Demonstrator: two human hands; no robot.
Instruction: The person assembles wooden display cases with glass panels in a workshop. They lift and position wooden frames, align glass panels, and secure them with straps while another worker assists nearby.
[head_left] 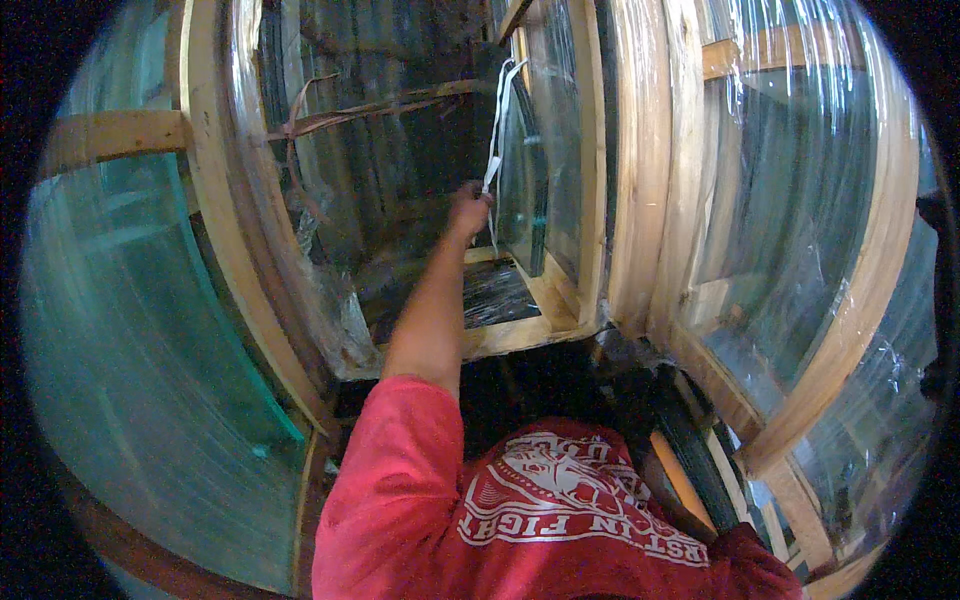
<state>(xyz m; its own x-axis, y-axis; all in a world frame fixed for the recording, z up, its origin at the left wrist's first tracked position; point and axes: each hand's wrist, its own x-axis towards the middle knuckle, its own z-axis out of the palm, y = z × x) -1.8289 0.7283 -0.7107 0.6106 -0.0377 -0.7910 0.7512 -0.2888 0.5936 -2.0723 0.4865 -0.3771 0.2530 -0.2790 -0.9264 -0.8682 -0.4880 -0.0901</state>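
Observation:
My left arm stretches forward from its red sleeve into a gap between wooden crates. My left hand (468, 208) is closed around a white strap (497, 130) that hangs down from the top of a glass sheet (522, 190) standing upright in a wooden frame (590, 170). The loose end of the strap dangles below my fist. My right hand is out of view.
Large greenish glass sheets (140, 360) stand in a timber crate (215, 200) on the left. Plastic-wrapped crates of glass (800, 230) fill the right. A brown strap (380, 105) crosses the dark gap ahead. A wooden base (510, 335) lies at the bottom of the gap.

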